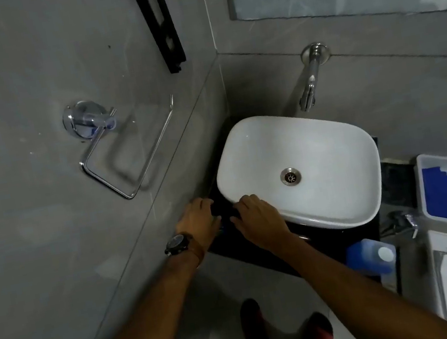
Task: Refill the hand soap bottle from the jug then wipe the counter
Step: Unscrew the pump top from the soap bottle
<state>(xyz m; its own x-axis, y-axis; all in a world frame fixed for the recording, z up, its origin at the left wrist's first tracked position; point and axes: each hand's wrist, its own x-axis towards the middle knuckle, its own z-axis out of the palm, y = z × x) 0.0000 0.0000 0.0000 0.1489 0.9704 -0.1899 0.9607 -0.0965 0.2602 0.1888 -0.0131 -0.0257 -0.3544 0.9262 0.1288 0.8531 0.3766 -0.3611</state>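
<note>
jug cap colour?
White, on the blue jug at the counter's front right corner; head view, the only one.

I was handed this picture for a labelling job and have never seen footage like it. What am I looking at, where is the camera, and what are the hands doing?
There is no machine here: a person wears a wide-angle camera on the head, looking down at their own arms. The left hand, with a wristwatch, and the right hand meet at the dark counter in front of a white sink. Something dark lies between them, but I cannot tell what it is or whether it is gripped. A blue jug with a white cap stands at the counter's right end. Further right, a tray holds blue cloths. A tap comes out of the wall above the sink.
</note>
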